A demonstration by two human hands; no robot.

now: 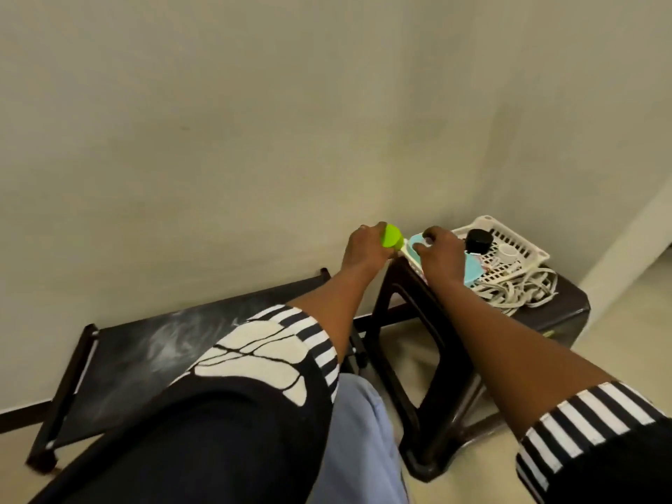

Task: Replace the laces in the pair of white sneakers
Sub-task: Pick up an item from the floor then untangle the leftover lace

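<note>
Left hand [365, 249] comes up first on my feed, fingers wrapped round a bright green object [392, 236] by the left corner of the dark stool [567, 303]. Right hand [442, 254] lies on a pale blue object [472, 276], fingers curled over its far edge. Just beyond it I see a white basket [523, 239] holding a black round thing [478, 240]. White laces [516, 291] lie heaped on the stool against the basket's near side
</note>
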